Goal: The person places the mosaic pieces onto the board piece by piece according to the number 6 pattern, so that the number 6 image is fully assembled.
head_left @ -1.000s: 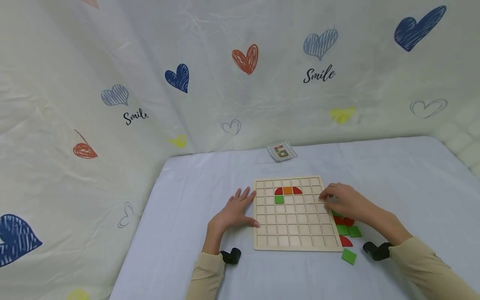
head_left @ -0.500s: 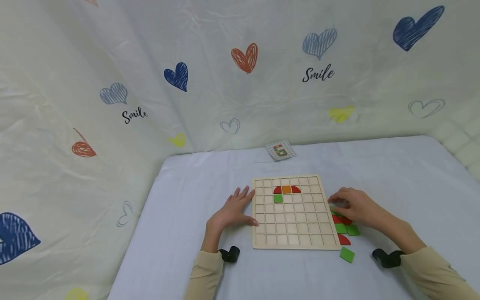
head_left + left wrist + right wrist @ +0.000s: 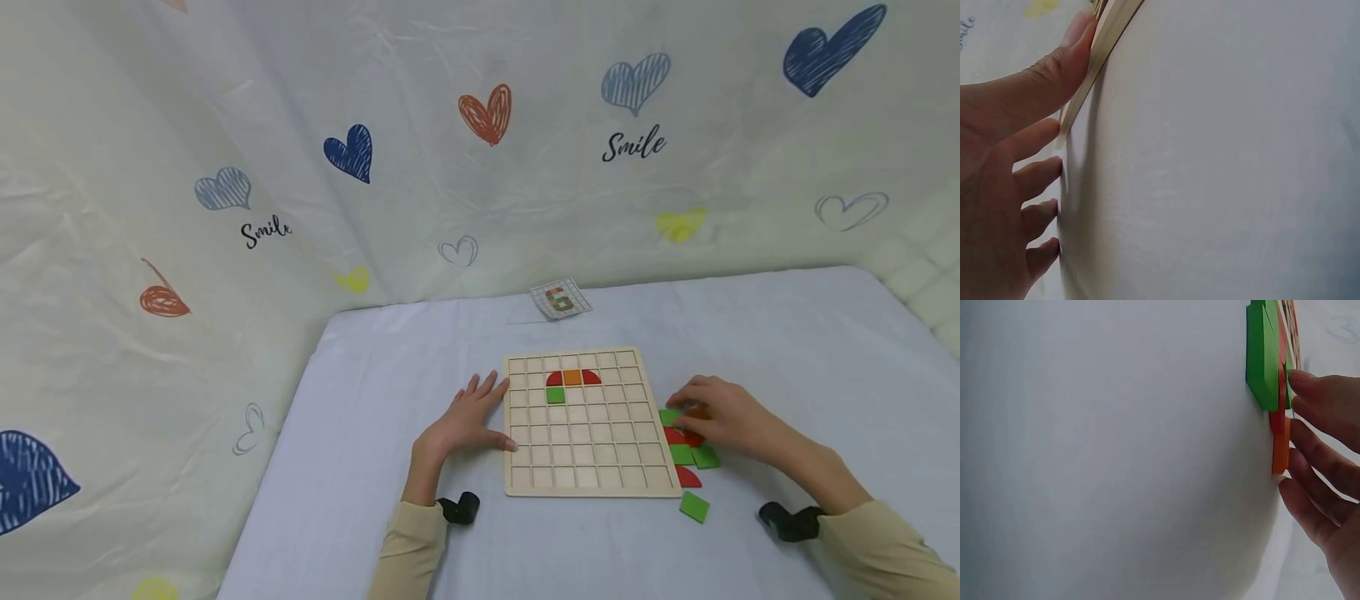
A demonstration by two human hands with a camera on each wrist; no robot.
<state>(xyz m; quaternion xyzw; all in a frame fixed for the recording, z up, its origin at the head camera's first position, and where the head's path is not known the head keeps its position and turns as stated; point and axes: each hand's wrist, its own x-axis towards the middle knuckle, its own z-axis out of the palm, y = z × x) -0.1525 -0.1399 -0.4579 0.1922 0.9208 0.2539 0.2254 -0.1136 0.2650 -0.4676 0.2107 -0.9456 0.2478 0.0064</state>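
A wooden grid board [image 3: 592,433] lies on the table. Set in its upper cells are an orange square tile [image 3: 572,377], two red quarter-round tiles [image 3: 591,377] beside it, and a green square tile [image 3: 555,395] below. My left hand [image 3: 467,423] rests spread at the board's left edge, thumb on the frame. To the right of the board my right hand [image 3: 723,414] hovers low over loose tiles, fingers bent and thumb apart. In the right wrist view its fingers are at an orange tile [image 3: 1280,453], close to green tiles [image 3: 1263,359]; contact is hard to tell.
Loose green tiles [image 3: 682,454] and red quarter-rounds [image 3: 687,477] lie along the board's right side, with one green tile [image 3: 694,507] nearer the front. A card [image 3: 560,299] with a gridded coloured pattern lies at the back, before a heart-printed cloth [image 3: 420,150].
My right hand has moved off the board's right edge, rightward and slightly down over the loose tiles, uncovering a green one. The left hand stays at the board's edge.
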